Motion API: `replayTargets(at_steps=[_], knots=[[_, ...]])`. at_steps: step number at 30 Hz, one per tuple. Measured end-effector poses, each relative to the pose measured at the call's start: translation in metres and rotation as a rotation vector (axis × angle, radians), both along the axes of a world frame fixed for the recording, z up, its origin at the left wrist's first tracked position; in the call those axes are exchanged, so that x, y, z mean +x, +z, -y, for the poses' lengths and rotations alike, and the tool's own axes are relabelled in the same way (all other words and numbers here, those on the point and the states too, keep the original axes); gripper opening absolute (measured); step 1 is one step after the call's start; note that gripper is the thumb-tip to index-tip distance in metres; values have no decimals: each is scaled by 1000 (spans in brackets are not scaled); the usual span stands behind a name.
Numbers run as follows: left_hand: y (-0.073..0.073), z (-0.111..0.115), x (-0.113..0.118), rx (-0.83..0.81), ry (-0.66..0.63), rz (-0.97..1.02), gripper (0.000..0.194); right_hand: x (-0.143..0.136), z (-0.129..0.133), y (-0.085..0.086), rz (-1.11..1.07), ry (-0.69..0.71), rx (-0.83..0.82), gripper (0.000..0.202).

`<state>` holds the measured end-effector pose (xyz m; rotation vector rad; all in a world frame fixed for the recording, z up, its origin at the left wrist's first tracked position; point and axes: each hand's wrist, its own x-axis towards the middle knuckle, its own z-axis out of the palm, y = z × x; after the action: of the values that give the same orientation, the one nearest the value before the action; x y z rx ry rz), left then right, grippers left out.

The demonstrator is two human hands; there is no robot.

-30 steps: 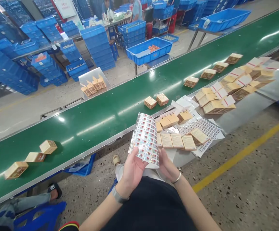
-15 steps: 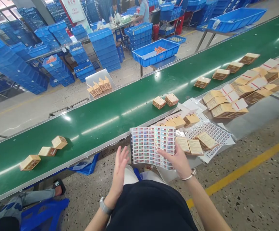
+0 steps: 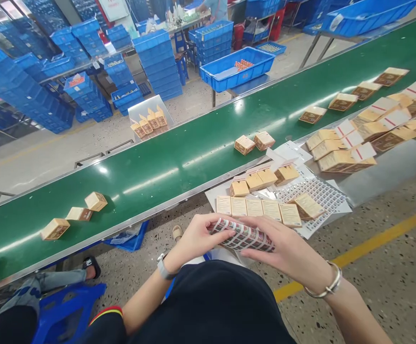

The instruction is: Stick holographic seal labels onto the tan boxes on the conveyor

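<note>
A sheet of small shiny stickers (image 3: 245, 234) is bent into a curve between my two hands, low in front of my body. My left hand (image 3: 204, 236) grips its left end, thumb on the near face. Around the right end closes my right hand (image 3: 281, 241), its thumb along the lower edge. Just beyond the sheet lies a row of small tan boxes (image 3: 254, 208) on a side table, and behind them stand a few more tan boxes (image 3: 265, 177). Another sticker sheet (image 3: 315, 196) lies flat to the right, partly under a box.
A green conveyor belt (image 3: 150, 177) crosses in front, carrying several tan boxes (image 3: 244, 144). Open-flapped boxes (image 3: 340, 160) crowd the steel table at right. A blue tray (image 3: 238, 71) stands beyond the belt. At lower left, a person's leg (image 3: 60, 276) shows beside a blue stool (image 3: 68, 310).
My left hand has moved right and taken hold of the sheet's left end. The sheet, flat before, is now curved and nearer my body. Boxes on the belt appear farther right.
</note>
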<state>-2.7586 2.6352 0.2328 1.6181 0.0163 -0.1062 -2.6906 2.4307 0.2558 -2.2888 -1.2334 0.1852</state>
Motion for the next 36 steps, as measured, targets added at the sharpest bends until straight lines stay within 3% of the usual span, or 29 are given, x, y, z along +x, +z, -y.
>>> replayTargets(at_steps=[4,8,13,16,20,26,30,33,36], knots=[[-6,12,-2,-112,-56,-13,27,1,20,-2,-107,-100,-24,30],[-8,16,3,-154,-82,-50,54,-5,27,-6,144,-142,39,20],[-9,15,9,-31,-136,-153,36,-13,25,-4,408,-153,63,18],[-5,18,10,-101,-153,-126,41,-16,23,-5,519,-160,68,23],[2,22,10,-155,-65,-79,35,-19,19,-11,575,-170,76,30],[-1,20,9,-261,12,-89,35,-18,19,-11,435,-159,156,42],[-2,20,6,-310,-6,-128,34,-14,18,-8,293,-151,200,36],[-3,22,3,-290,-4,-137,38,-13,15,-5,157,-149,221,29],[0,21,0,-162,-8,-106,43,-13,11,-1,-4,-188,213,20]])
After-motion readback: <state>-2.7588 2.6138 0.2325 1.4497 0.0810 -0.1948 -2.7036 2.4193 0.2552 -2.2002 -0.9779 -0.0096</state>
